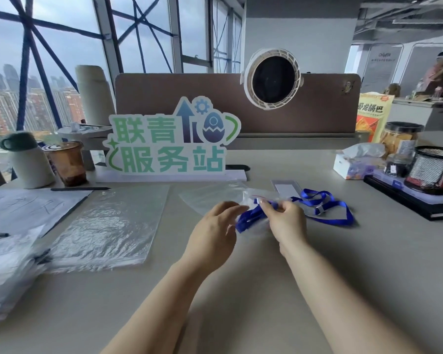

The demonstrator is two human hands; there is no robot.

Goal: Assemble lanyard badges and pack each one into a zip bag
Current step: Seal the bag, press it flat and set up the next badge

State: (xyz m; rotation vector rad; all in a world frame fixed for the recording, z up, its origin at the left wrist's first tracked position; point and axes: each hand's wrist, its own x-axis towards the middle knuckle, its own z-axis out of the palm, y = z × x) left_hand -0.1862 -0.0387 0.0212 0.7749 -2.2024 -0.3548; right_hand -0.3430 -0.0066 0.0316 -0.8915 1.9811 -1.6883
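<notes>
Near edge: lying bare across the table (343,290), from the forearms out to the right, giving open room there.
Left edge: being crowded by a heap of clear bags (8,272) at the near corner, a flat plastic sheet (110,226) just right of it, and a paper (28,208) with a pen (79,189) farther back.
Far edge: being closed off by a standing sign (169,139) on a white base, with an iced drink cup (67,162) and a white flask (28,162) to its left and a brown partition (215,98) carrying a round fan (273,77) behind.
Right edge: being taken up by a black notebook (404,200) bearing a mesh pen cup (435,169), with a tissue box (356,162) and a jar (400,136) beyond.
Left hand (212,233): hovering palm-inward above the table centre, fingers curled, pinching the clear zip bag (215,198), whose far part is trailing toward the sign.
Right hand (284,221): sitting just right of the left, thumb and fingers closed narrowly on the blue lanyard (325,208) at the bag's mouth.
Lanyard: bunching between both hands, seemingly partly inside the bag though blur is making this hard to tell, the rest looping on the table to the right.
Badge holder (285,189): lying flat just beyond the right hand, touching the lanyard's far loop.
</notes>
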